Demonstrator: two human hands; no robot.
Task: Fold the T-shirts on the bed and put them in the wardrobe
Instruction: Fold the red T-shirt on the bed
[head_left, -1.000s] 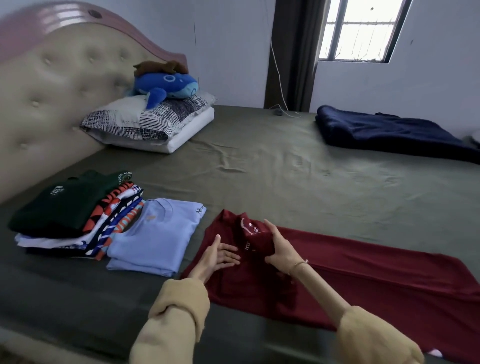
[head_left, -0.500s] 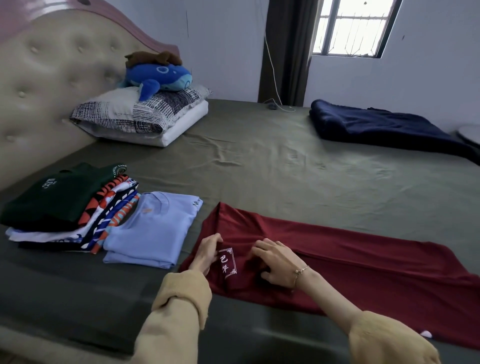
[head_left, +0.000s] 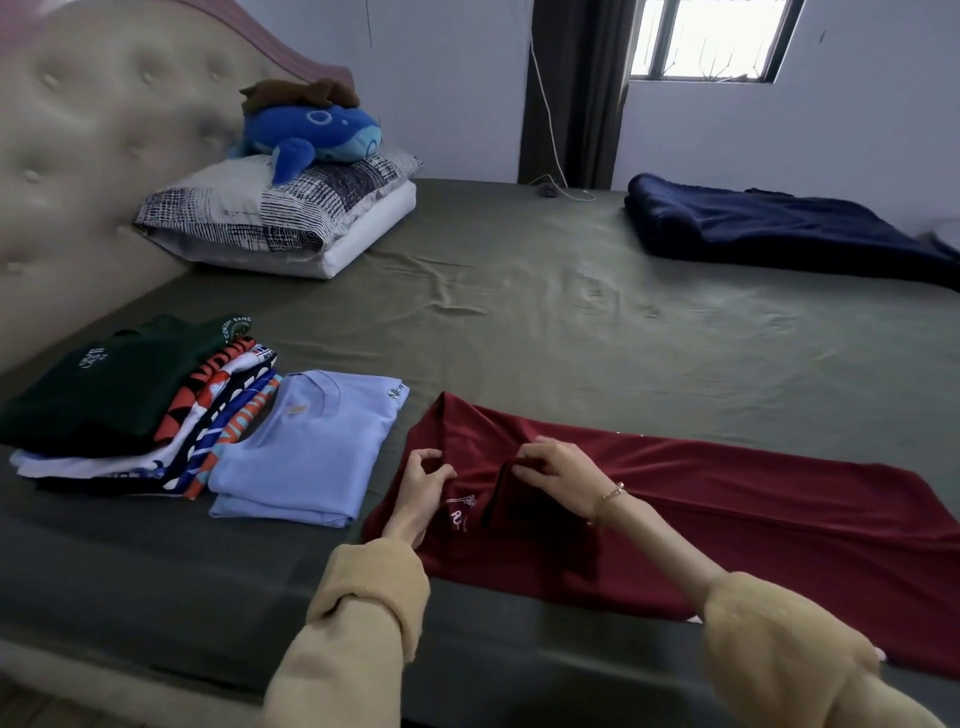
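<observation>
The bed (head_left: 571, 322) carries the maroon T-shirt (head_left: 753, 519) near its front edge, long axis running off rightward from both hands. 2 hands pinch its collar end — left hand (head_left: 418, 486) and right hand (head_left: 558, 475), fingers curled into cloth — hem lies nearer the right.

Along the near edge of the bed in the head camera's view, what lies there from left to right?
Stack of folded shirts → folded light blue T-shirt → left hand → right hand, both pinching the dark red T-shirt, which stretches rightward.
</observation>
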